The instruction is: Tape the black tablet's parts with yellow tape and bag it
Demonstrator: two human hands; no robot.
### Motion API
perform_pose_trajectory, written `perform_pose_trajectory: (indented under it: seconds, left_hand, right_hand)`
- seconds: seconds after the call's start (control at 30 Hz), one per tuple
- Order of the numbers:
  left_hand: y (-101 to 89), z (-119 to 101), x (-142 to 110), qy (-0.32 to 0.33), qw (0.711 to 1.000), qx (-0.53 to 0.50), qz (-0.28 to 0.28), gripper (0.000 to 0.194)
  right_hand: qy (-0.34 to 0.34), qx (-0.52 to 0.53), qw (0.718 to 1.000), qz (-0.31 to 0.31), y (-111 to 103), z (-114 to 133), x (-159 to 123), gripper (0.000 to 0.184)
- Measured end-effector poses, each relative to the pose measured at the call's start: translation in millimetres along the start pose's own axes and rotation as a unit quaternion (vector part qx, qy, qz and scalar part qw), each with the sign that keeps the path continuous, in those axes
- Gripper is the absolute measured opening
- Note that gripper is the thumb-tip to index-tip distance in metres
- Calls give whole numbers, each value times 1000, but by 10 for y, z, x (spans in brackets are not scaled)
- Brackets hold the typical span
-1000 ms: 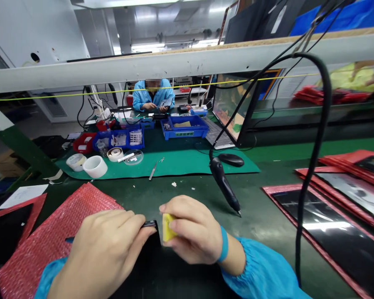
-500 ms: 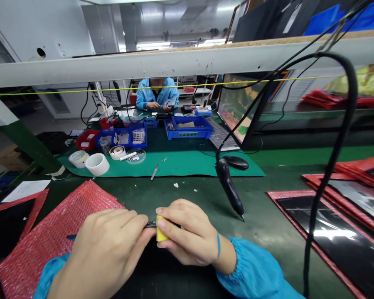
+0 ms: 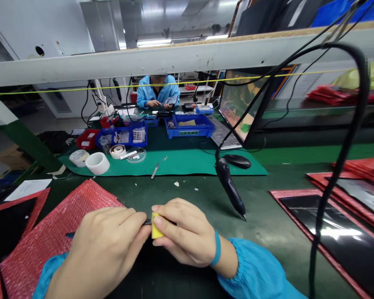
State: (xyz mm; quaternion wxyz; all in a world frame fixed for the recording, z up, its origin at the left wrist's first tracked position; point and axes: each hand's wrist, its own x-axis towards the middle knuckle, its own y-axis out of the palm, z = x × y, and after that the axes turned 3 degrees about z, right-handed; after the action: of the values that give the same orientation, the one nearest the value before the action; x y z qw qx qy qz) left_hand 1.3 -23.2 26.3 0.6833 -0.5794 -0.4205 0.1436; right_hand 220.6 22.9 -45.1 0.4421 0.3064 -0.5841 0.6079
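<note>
My left hand (image 3: 104, 245) is closed around a thin dark piece (image 3: 147, 222), and only a short end of it shows past the fingertips. My right hand (image 3: 187, 232), with a blue band at the wrist, pinches a small yellow block (image 3: 156, 227) between thumb and fingers. The block meets the dark piece close to the left fingertips. Fingers hide most of both things, so I cannot tell the dark piece's full shape. Both hands are above the dark green bench, near its front.
Red bubble wrap (image 3: 65, 224) lies left. A black screwdriver (image 3: 230, 187) rests on the bench at centre right, near a hanging cable (image 3: 327, 199). Dark panels (image 3: 324, 232) on red wrap lie right. Tweezers (image 3: 156, 169), tape rolls (image 3: 97, 163) and blue bins (image 3: 190, 126) stand behind.
My right hand has slid the yellow block slightly left along the dark piece, closer to my left fingers. My left hand is almost still, and the view has shifted a little.
</note>
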Motion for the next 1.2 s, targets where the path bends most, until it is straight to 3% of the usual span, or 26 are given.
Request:
perform_pose_trajectory:
  seconds: [0.23, 0.4, 0.57, 0.87, 1.2]
  left_hand:
    - [-12, 13, 13, -11, 1000, 0, 20, 27]
    - [-8, 25, -4, -15, 1000, -2, 24, 28]
    - [-5, 29, -1, -10, 1000, 1, 15, 29]
    - [3, 14, 4, 9, 1000, 3, 6, 35]
    - [17, 30, -10, -3, 1000, 4, 3, 36]
  right_hand:
    - [-31, -41, 999, -7, -42, -212, -100, 39]
    - [-31, -44, 998, -12, -76, -144, -67, 33]
    - [-7, -47, 999, -10, -86, -88, -59, 43]
    - [3, -16, 1000, -25, 49, 17, 96, 35]
    - [-7, -21, 999, -37, 169, -98, -142, 32]
